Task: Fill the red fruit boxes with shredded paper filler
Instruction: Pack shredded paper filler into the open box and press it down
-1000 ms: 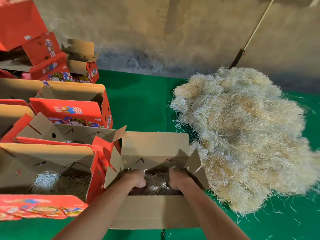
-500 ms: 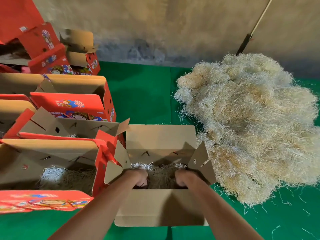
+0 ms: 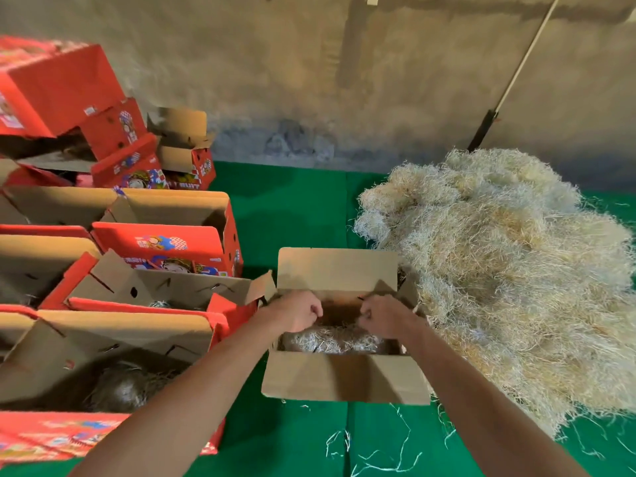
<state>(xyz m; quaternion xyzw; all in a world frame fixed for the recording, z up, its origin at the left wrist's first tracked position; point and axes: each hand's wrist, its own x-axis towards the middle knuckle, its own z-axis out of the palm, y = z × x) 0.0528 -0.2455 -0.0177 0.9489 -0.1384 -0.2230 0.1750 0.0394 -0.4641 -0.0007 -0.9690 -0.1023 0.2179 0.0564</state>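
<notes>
An open fruit box [image 3: 344, 376], brown cardboard inside with its flaps spread, stands on the green mat in front of me. Shredded paper filler [image 3: 330, 340] lies in its bottom. My left hand [image 3: 296, 311] and my right hand [image 3: 382, 315] hover over the box opening, just above the filler, close together with fingers curled into loose fists. Nothing shows inside either fist. A big heap of pale shredded paper [image 3: 499, 270] lies right of the box, touching its right side.
Several open red boxes [image 3: 165, 242] stand in rows at the left; the nearest one [image 3: 103, 342] holds filler. More red boxes [image 3: 62, 87] are stacked at the back left. A long stick [image 3: 516, 74] leans on the wall. Loose strands litter the green mat [image 3: 292, 208].
Both hands have risen out of the filler, from pressing low in the box to fists above it. The view has tilted up slightly.
</notes>
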